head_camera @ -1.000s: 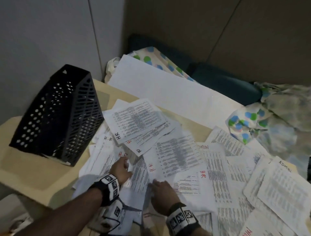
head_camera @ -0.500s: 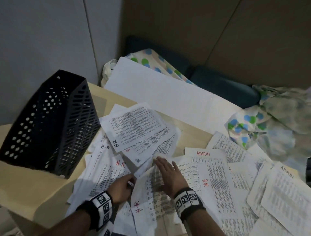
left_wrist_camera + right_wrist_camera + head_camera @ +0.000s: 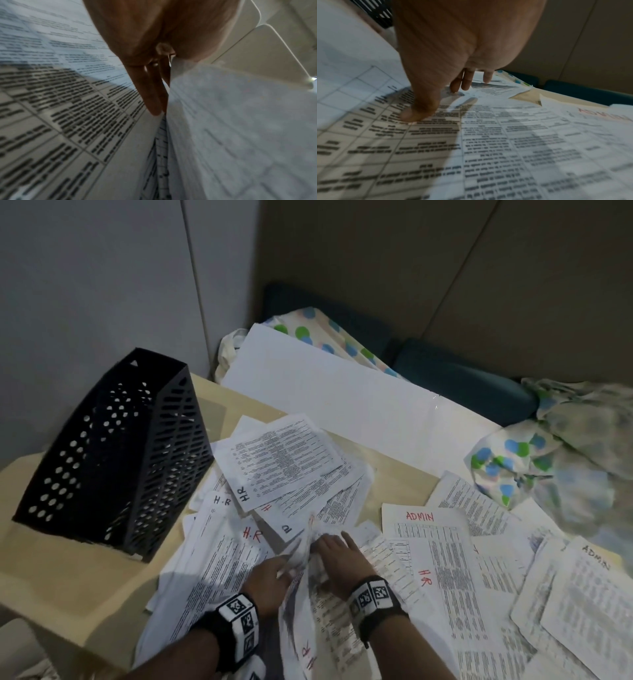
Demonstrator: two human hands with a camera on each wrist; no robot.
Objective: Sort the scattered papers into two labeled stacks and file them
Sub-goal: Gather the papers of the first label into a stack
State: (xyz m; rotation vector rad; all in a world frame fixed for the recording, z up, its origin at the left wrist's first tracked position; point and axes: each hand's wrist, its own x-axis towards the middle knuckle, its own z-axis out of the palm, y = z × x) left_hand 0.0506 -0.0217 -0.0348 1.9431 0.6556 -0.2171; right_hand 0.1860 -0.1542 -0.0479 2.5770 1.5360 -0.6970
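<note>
Printed papers lie scattered over the beige table (image 3: 78, 583), some marked HR (image 3: 284, 463) and some ADMIN (image 3: 426, 520). My left hand (image 3: 286, 568) pinches the edge of one sheet marked HR in red (image 3: 305, 642) and holds it raised and curled. In the left wrist view the left hand (image 3: 159, 94) has its fingers against that lifted sheet (image 3: 231, 128). My right hand (image 3: 337, 546) lies flat beside it, straight fingers pressing on the papers below. The right wrist view shows the right hand (image 3: 453, 94) with its thumb down on a printed table sheet (image 3: 488, 148).
A black mesh file holder (image 3: 113, 460) stands at the table's left, beside the HR papers. A long white board (image 3: 329, 395) leans at the back edge. Spotted cloth (image 3: 513, 463) and a dark teal cushion (image 3: 459, 385) lie beyond the table.
My left hand has pulled up the edge of the HR sheet, which now curls between my hands. My right hand slid forward from the table's near edge and flattened onto the papers.
</note>
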